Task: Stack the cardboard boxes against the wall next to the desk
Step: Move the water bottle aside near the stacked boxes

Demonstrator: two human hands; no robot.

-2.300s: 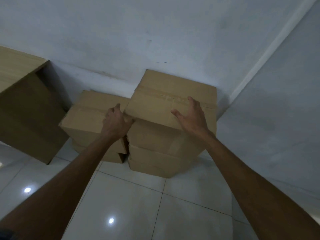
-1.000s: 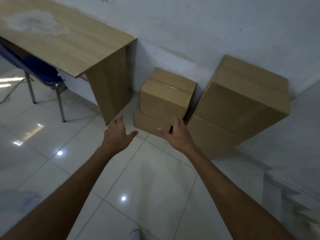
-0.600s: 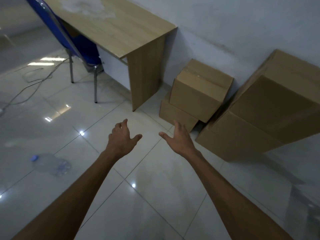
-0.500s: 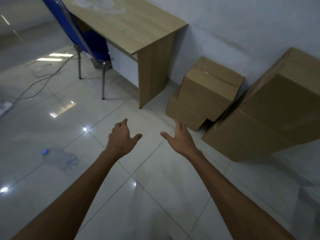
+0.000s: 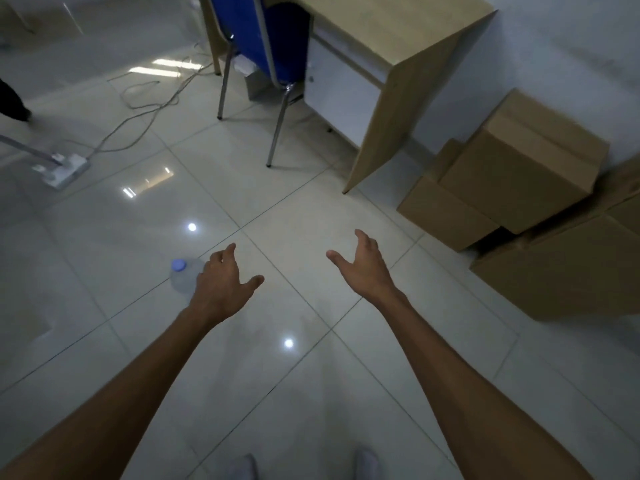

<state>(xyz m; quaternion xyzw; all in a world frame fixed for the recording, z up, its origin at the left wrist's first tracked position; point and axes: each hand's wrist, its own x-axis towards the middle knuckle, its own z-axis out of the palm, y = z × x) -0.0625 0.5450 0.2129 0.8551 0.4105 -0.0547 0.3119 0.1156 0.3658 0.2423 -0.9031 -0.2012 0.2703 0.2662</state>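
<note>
Brown cardboard boxes stand against the white wall right of the wooden desk (image 5: 398, 32). A smaller box (image 5: 519, 164) sits on a flat box (image 5: 443, 213), and a larger stack (image 5: 571, 268) runs off the right edge. My left hand (image 5: 221, 285) and my right hand (image 5: 363, 265) hover over the tiled floor with relaxed, spread fingers, holding nothing. Both hands are well apart from the boxes, left of them.
A blue chair (image 5: 263, 39) is tucked by the desk. A clear plastic bottle with a blue cap (image 5: 181, 273) lies on the floor just beyond my left hand. Cables (image 5: 145, 109) and a white power strip (image 5: 65, 169) lie at left.
My hands left the top box of the larger stack and drew back. The view swung left, so the boxes slid to the right edge and chair, cables and bottle came into sight.
</note>
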